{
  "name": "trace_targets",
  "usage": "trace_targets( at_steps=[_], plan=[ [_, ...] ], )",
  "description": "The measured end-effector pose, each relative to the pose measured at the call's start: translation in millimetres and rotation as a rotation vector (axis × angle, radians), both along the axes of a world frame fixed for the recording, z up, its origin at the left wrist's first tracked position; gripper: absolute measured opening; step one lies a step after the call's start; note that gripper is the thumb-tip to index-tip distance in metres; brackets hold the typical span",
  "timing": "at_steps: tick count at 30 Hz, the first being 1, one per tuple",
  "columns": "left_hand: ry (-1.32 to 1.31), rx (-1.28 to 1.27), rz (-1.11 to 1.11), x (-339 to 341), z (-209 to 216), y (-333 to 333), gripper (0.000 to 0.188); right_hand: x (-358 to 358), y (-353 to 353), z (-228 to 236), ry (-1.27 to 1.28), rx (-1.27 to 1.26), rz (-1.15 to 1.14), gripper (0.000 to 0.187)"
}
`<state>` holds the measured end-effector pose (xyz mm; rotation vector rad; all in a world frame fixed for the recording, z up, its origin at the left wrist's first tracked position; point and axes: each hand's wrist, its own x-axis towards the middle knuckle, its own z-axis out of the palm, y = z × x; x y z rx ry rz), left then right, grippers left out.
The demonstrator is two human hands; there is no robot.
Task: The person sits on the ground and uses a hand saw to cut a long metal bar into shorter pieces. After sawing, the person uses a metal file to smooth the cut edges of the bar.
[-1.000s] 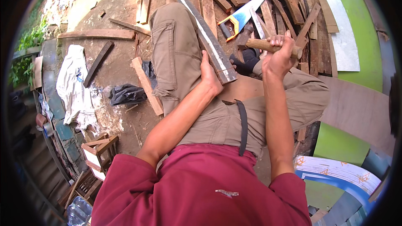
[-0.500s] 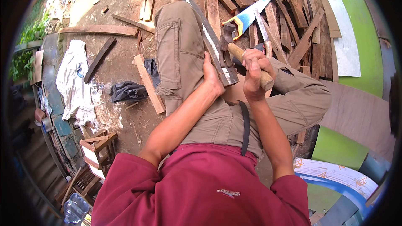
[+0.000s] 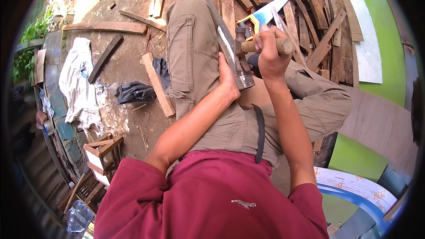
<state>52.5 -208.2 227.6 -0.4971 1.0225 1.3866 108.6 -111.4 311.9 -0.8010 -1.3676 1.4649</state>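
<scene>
A hammer (image 3: 241,51) with a dark metal head and a thick wooden handle is held by the handle in my right hand (image 3: 272,57), its fingers wrapped round and the thumb raised along it. The hammer's head lies over the near end of a long dark beam (image 3: 226,40) with a white streak along it. That beam slants across my lap beside my raised left knee. My left hand (image 3: 228,79) grips the beam near its end from the left, thumb along the side; its other fingers are hidden. Whether the head touches the beam I cannot tell.
A handsaw (image 3: 268,11) with a blue-white blade and yellow handle lies just beyond the hammer. Wood planks (image 3: 321,22) are piled at the far right. To the left lie a white cloth (image 3: 79,79), a black plastic bag (image 3: 135,93) and a short plank (image 3: 157,84).
My right hand has moved farther from me and swung the hammer's handle from a slant toward me to nearly level. The head has shifted slightly; my left hand stays on the beam.
</scene>
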Motion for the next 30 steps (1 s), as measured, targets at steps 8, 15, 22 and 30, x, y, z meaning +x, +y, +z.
trace_targets(
  at_steps=[8, 15, 22, 30],
  plan=[
    [0.004, -0.066, 0.033, 0.1, 9.3, -0.3, 0.079, -29.1, 15.6, -8.2, -0.040, 0.021, -0.020, 0.033],
    [-0.019, -0.026, 0.048, 0.8, 9.8, 4.0, 0.083, -43.7, 23.1, -7.0, -0.087, 0.226, -0.128, 0.030],
    [0.085, -0.111, -0.014, -0.5, 10.1, 4.8, 0.089, -51.0, 37.2, 1.4, -0.157, 0.176, -0.120, 0.031],
    [0.108, -0.147, 0.002, -5.9, -12.3, -9.0, 0.090, -107.6, 83.6, -35.3, -0.410, -0.131, -0.018, 0.034]
  ],
)
